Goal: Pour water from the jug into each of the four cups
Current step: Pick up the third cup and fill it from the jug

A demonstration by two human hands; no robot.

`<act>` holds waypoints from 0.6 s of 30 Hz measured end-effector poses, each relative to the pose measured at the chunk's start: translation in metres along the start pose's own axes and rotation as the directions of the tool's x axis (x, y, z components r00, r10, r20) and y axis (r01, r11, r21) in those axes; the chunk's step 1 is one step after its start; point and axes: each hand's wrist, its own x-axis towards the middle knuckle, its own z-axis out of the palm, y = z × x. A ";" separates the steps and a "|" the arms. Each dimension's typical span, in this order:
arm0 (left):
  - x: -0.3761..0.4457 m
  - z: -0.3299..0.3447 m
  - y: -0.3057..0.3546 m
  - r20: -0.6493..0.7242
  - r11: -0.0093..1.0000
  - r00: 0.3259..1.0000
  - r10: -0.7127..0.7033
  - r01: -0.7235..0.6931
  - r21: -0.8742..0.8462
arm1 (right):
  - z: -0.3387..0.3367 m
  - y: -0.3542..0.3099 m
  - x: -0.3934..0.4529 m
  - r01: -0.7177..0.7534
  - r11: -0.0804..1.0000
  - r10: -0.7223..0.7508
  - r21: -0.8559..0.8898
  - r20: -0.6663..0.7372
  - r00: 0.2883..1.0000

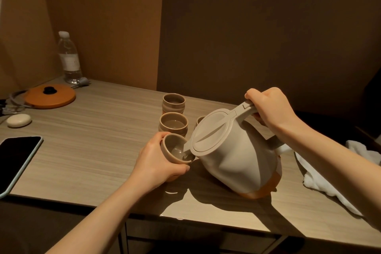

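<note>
A beige jug (237, 150) with a lid and an orange base is tilted to the left above the table, and my right hand (270, 109) grips its handle. Its spout reaches into a small beige cup (175, 148) that my left hand (158, 161) holds, tilted toward the jug; water shows in the cup. Behind it a second cup (173, 123) stands on the table with water in it. Further back stands a third cup (173, 102). The rim of another cup (199, 119) peeks out behind the jug's lid.
An orange round base with a black knob (50, 96) and a cable lie at the back left, beside a plastic water bottle (69, 57). A white oval object (18, 120) and a dark tablet (16, 161) sit at the left. A white cloth (329, 179) lies at the right.
</note>
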 end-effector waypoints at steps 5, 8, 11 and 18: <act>0.001 0.000 -0.001 0.001 1.000 1.000 -0.003 0.003 -0.003 | 0.001 0.000 0.000 0.000 1.000 0.000 -0.003 -0.002 1.000; 0.001 0.000 -0.002 0.004 1.000 1.000 -0.010 0.010 -0.003 | 0.001 -0.001 0.001 -0.001 1.000 0.001 -0.005 -0.006 1.000; 0.002 -0.002 -0.003 0.008 1.000 1.000 -0.006 0.006 -0.001 | 0.001 -0.001 0.001 -0.009 1.000 0.009 -0.003 -0.005 1.000; 0.002 -0.001 -0.002 0.011 1.000 1.000 -0.001 0.001 0.007 | 0.003 -0.003 0.003 -0.013 1.000 0.013 -0.002 0.001 1.000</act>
